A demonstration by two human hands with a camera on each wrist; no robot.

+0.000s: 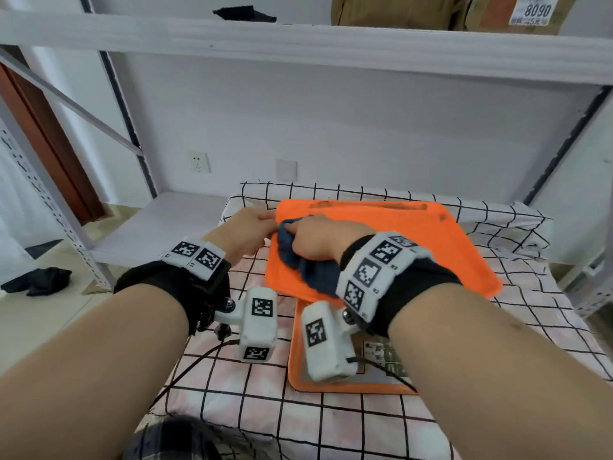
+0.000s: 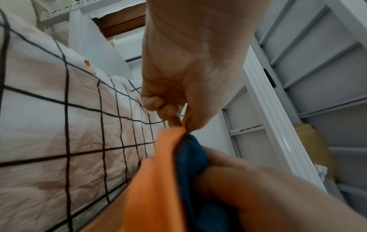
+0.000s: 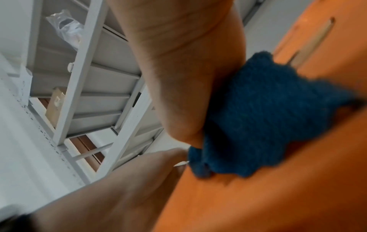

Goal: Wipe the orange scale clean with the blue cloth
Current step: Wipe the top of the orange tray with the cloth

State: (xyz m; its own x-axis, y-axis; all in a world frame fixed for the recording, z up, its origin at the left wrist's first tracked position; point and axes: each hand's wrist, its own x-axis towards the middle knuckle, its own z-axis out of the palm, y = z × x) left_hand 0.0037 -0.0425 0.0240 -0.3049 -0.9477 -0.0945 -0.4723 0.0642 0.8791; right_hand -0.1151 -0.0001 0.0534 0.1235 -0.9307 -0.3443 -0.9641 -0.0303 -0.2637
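At the far left of the head view, we saw a dark bundle of fabric lying on the floor beside a grey metal shelving rack, whose lower shelf sat in the left middle of the frame.

Moving toward the centre, our left hand reached forward, thumb and curled fingers pinching the far left corner of the orange scale. The left wrist view confirmed that pinch on the orange edge, with the blue cloth just beside it.

In the middle of the head view, the scale lay on a white bedcover with a black grid pattern. Its long axis ran from left to right across the frame, and a narrow slot ran along its far edge. Its near edge sat lifted, overlapping a second orange piece closer to us.

Just right of the left hand, our right hand was closed around the bunched blue cloth, pressing it onto the left part of the scale's surface. The right wrist view showed the cloth wedged between palm and orange surface, though blurred.

At the upper right of the head view, a brown cardboard box stood on the top shelf.
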